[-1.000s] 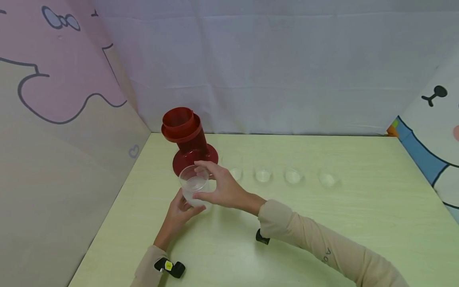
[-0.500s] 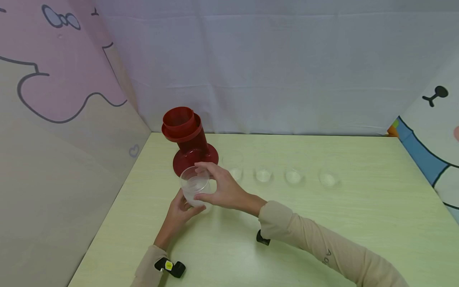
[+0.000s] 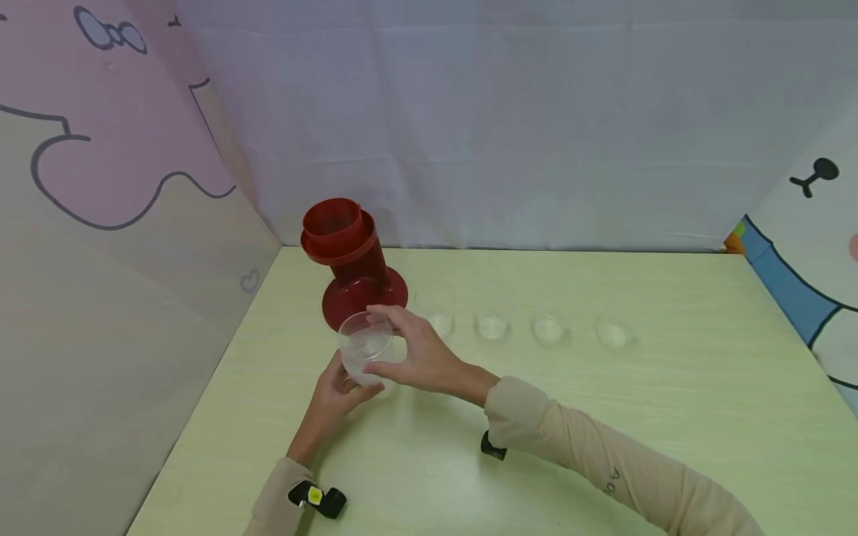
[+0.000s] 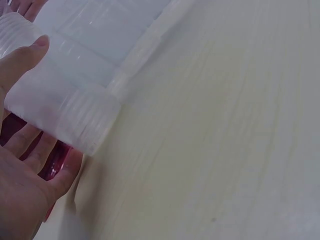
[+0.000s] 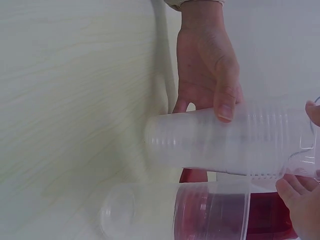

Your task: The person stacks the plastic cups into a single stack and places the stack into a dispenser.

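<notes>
Clear plastic cups nested in a stack (image 3: 365, 346) stand upright between my two hands, in front of the red stand. Low on the stack, my left hand (image 3: 331, 398) grips it, the thumb across the side in the left wrist view and the other fingers behind. My right hand (image 3: 425, 353) holds the upper end, thumb on the near side and fingers at the far rim. Several close rims (image 5: 260, 137) show in the right wrist view, where only the fingers (image 5: 302, 202) of my right hand appear. How many cups are nested cannot be told.
A red plastic stand (image 3: 358, 260) with a round base and a wide-collared tube stands behind the stack. To its right, several clear cups (image 3: 492, 326) stand in a row on the pale wooden table (image 3: 536, 417). Printed cloth walls rise at the left, back and right.
My right hand and the stack's rim have shifted very slightly towards me and to the right. The left hand keeps its grip almost unmoved.
</notes>
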Demonstrator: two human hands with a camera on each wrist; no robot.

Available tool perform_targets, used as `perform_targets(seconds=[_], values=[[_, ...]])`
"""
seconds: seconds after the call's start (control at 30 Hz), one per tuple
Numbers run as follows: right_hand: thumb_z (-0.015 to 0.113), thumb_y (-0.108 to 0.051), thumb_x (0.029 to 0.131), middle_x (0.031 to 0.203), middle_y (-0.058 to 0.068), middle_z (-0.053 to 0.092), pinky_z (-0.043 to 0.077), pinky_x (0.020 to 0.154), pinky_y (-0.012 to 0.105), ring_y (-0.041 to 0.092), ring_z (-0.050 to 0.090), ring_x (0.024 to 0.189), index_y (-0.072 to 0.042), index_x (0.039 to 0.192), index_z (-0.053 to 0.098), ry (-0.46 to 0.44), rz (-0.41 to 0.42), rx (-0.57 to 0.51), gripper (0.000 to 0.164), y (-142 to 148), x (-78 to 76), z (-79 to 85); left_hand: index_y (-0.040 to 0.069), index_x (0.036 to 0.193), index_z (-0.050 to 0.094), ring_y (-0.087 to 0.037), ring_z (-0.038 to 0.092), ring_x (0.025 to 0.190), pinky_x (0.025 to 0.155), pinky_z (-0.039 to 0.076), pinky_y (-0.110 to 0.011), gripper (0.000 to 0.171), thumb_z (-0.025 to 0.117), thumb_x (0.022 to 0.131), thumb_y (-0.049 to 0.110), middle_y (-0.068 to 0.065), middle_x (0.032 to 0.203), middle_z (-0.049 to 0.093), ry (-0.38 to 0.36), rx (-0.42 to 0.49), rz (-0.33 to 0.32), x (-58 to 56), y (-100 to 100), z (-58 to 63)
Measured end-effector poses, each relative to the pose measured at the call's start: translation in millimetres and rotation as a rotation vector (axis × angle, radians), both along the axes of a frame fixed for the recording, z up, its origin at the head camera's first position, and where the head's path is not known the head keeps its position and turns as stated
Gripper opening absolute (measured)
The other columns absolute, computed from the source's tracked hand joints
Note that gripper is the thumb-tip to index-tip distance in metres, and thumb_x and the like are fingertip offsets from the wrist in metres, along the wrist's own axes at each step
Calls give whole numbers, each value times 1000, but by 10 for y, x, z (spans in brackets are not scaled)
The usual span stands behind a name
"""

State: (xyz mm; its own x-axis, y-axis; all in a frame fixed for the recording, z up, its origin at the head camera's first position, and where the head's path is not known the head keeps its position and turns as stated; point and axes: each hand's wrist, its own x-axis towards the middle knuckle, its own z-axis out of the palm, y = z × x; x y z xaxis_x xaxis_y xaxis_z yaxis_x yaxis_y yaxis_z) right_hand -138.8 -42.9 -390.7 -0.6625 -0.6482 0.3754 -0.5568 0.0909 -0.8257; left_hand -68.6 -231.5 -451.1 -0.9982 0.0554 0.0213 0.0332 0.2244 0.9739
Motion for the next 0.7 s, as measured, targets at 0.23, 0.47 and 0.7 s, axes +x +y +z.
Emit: perform_targets(seconds=[0.23, 0.47, 0.7], values=[[78, -19, 79, 132, 8, 52, 44, 98, 27, 17, 50, 119, -6, 138, 44, 2, -2, 31, 69, 18, 17, -15, 12, 145, 30, -31, 40, 130, 99, 42, -39, 77, 74, 82, 10, -11, 141, 40, -10, -2, 8, 3, 8, 15], [77, -22, 80, 132, 7, 52, 44, 97, 27, 20, 51, 119, -5, 137, 47, 16, -12, 59, 67, 25, 24, -23, 10, 143, 32, -31, 39, 130, 100, 40, -41, 74, 74, 83, 10, -12, 142, 40, -27, -10, 18, 3, 8, 19], [77, -26, 79, 129, 2, 54, 47, 94, 30, 17, 50, 117, -7, 133, 51, 21, -35, 90, 64, 36, 29, -37, 11, 144, 31, -30, 39, 130, 100, 42, -39, 75, 73, 82, 10, -10, 141, 40, -20, -1, 12, 5, 3, 13]])
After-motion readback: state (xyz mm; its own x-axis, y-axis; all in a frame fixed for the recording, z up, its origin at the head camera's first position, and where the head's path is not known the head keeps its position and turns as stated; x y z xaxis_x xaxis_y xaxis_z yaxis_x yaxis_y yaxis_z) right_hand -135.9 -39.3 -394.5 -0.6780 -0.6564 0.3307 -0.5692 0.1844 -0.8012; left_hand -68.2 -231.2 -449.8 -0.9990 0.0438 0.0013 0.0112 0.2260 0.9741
